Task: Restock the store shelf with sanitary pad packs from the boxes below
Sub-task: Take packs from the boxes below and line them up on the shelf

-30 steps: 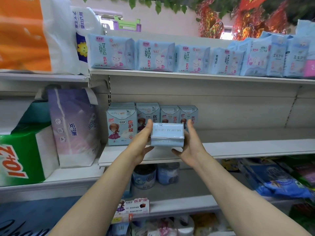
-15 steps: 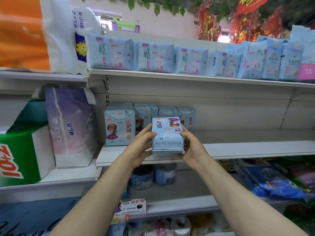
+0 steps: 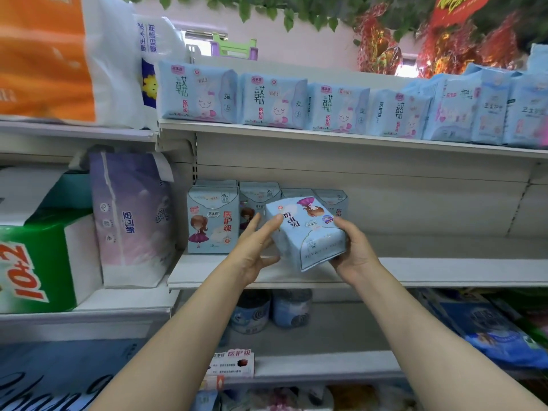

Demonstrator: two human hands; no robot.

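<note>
Both hands hold the pad pack (image 3: 307,232) upside down and tilted: right hand (image 3: 353,250) grips, left hand (image 3: 255,247) presses flat. The middle shelf (image 3: 444,271) is bare to the right.

Pink wall (image 3: 311,46) behind cream shelving (image 3: 370,170) (green leaf garland (image 3: 267,7) overhead), bright daylight.

both arms outstretched, left hand (image 3: 255,250) flat-fingered, right hand (image 3: 353,250) curled
</note>
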